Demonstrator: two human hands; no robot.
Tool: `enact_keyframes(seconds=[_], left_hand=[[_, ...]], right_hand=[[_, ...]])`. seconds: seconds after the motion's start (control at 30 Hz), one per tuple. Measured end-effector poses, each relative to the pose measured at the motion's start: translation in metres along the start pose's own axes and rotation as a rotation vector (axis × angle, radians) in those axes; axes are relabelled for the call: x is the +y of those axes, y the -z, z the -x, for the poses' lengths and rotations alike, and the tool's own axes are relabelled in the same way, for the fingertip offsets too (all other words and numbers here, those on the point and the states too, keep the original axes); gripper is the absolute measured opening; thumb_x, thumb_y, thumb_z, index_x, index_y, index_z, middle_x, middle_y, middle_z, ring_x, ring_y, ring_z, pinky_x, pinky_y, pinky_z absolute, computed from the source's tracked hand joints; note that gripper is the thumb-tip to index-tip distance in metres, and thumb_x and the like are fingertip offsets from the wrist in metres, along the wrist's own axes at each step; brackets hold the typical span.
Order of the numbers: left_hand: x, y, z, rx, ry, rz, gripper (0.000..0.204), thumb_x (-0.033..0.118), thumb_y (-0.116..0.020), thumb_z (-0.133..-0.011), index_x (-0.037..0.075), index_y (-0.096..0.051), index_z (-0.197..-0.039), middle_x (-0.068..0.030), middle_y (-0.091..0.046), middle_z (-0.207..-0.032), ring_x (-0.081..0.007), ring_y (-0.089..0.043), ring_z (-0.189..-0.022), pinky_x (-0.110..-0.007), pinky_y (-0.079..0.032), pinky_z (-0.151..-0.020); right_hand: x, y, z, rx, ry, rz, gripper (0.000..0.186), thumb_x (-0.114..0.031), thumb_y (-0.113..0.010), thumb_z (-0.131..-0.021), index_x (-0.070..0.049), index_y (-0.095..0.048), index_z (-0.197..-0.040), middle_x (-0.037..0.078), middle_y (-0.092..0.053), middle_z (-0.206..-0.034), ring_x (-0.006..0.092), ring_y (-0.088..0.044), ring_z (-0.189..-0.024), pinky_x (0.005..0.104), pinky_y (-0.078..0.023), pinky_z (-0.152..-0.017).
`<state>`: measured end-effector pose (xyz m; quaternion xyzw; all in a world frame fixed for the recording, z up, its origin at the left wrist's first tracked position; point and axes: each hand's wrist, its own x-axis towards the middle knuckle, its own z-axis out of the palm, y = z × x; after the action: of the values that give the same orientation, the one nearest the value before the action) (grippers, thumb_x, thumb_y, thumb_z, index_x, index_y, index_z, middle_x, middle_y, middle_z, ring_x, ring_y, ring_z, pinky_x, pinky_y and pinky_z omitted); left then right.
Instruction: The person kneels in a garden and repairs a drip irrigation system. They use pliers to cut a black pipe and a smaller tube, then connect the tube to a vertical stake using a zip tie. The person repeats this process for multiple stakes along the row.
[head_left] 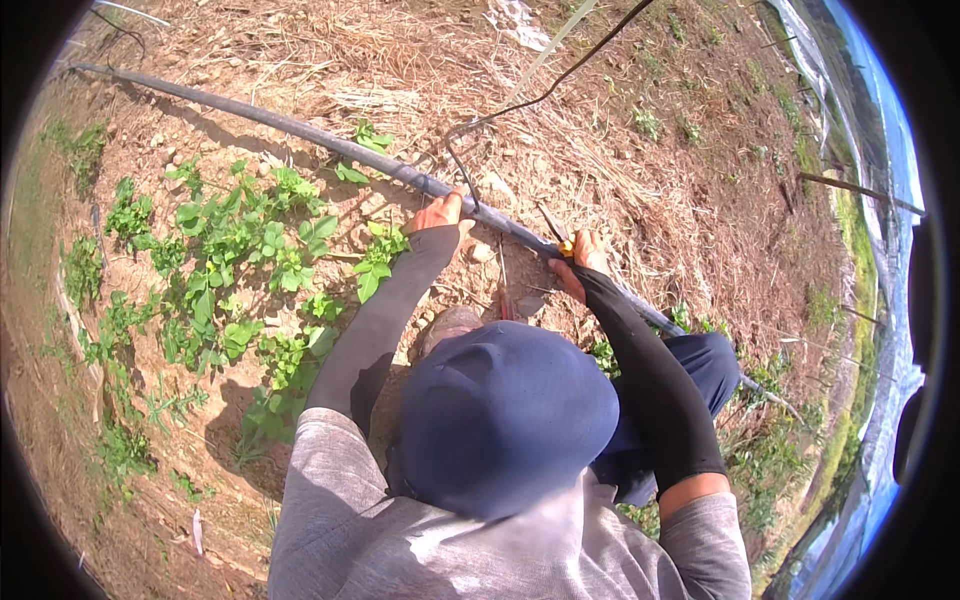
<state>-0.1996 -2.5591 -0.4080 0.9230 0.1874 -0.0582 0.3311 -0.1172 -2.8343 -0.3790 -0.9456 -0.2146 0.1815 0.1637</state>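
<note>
My left hand (440,215) is closed on a long grey pipe (320,140) lying diagonally over the dirt, beside a thin black tube (510,108) that bends down to it. To the right, my right hand (585,258) grips a yellow-handled tool (565,246), held against the pipe with a dark narrow part pointing up and left. Between my hands, below the pipe, a thin object with a reddish part (505,300) is on the ground, partly hidden by my head covering.
Leafy green plants (220,260) grow left of my left arm. Dry straw and stones (360,60) cover the soil beyond the pipe. My bent knee (690,370) is at right. Stakes (850,190) and a long pale sheet (840,80) line the far right.
</note>
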Motion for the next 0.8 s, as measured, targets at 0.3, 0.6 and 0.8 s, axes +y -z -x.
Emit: enact_keyframes(seconds=[0.3, 0.6, 0.8], left_hand=[[-0.001, 0.02, -0.029, -0.383, 0.264, 0.93, 0.049, 0.012, -0.061, -0.088, 0.004, -0.044, -0.133, -0.0052, -0.061, -0.077, -0.0104, -0.057, -0.056, -0.023, -0.044, -0.045], [0.0, 0.01, -0.015, -0.211, 0.27, 0.894, 0.066, 0.019, -0.065, -0.09, 0.005, -0.029, -0.143, -0.0064, -0.061, -0.081, -0.0121, -0.059, -0.06, -0.023, -0.044, -0.045], [0.015, 0.041, -0.04, 0.138, 0.22, 0.577, 0.055, 0.023, -0.064, -0.091, 0.01, -0.039, -0.139, -0.0009, -0.054, -0.071, -0.0097, -0.052, -0.051, -0.022, -0.04, -0.04]], right_hand=[[0.033, 0.252, 0.06, -0.638, -0.101, 0.148, 0.056, -0.042, -0.075, -0.071, -0.003, -0.054, -0.106, 0.016, -0.06, -0.091, 0.0337, -0.06, -0.087, 0.0399, -0.046, -0.075], [0.187, 0.1, 0.255, -0.573, -0.523, -0.332, 0.049, -0.024, -0.074, -0.079, 0.0, -0.054, -0.116, 0.012, -0.06, -0.096, 0.02, -0.056, -0.09, 0.0329, -0.044, -0.081], [0.198, -0.046, 0.282, -0.243, -0.53, -0.474, 0.039, -0.022, -0.071, -0.081, -0.003, -0.059, -0.112, 0.013, -0.062, -0.096, 0.0231, -0.059, -0.09, 0.0332, -0.046, -0.081]])
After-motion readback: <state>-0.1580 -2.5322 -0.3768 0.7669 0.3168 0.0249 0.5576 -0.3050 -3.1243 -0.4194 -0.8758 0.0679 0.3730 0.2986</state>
